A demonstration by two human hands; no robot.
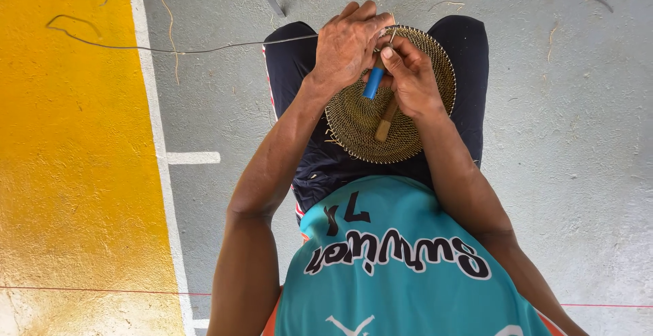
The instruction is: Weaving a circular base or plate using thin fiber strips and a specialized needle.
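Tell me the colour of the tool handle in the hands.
Blue handle, seen best in the head view, above the woven disc.

No packages, labels, signs or screens in view; only lettering is print on teal shirt (401, 261).

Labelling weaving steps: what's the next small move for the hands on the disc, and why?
Probably push the blue-handled tool through the rim of the round woven disc: the right hand pinches it at the far edge, while the left hand grips that edge beside a long strand.
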